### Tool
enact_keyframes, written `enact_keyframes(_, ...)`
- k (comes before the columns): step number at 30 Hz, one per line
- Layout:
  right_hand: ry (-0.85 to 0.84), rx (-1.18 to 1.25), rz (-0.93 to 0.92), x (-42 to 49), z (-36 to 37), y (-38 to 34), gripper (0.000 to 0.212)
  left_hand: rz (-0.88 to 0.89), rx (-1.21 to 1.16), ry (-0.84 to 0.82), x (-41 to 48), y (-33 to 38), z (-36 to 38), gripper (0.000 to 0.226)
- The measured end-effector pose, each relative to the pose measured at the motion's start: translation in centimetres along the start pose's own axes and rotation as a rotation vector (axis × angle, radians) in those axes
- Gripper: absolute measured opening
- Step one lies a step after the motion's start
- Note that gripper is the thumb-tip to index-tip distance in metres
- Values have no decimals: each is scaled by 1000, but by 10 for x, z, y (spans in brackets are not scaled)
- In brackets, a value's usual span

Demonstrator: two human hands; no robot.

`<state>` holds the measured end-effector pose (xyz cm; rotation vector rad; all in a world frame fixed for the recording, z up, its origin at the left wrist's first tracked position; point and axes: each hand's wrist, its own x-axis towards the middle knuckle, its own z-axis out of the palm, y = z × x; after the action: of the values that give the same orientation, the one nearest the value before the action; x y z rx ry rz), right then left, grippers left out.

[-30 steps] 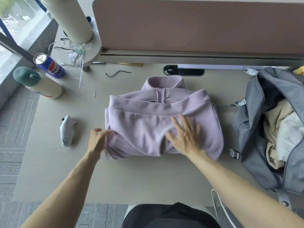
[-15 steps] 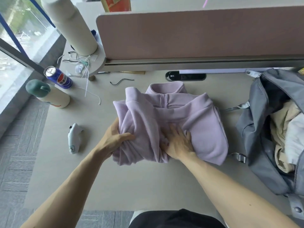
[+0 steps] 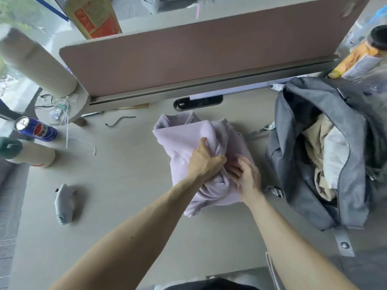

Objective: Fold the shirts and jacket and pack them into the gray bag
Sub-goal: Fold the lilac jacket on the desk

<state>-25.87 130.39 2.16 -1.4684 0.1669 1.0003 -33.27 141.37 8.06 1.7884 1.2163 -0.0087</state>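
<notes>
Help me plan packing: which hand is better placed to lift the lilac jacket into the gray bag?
Probably left: the left hand grips the jacket; the right hand only rests on it.

One wide-angle camera, worn on the person's head, sat above the near edge of the desk [image 3: 125, 174] and looked forward and steeply down. It was close: both forearms [image 3: 146, 227] ran in from the bottom border to the left hand [image 3: 204, 162] and right hand [image 3: 248, 178], which met at mid-frame on the lilac jacket [image 3: 180, 139]. The divider panel [image 3: 188, 55] closed the far side, and the gray bag [image 3: 293, 130] filled the right.
</notes>
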Motion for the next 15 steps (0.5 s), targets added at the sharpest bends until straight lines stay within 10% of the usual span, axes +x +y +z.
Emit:
enact_keyframes(9, -321, -604, -509, -30, -15, -23, 70, 73, -152, -126, 12, -22, 50, 39)
enact_keyframes(15, -168, -1271, -698, -1, -14, 46, 52, -105, -415, -43, 25, -38, -5, 29)
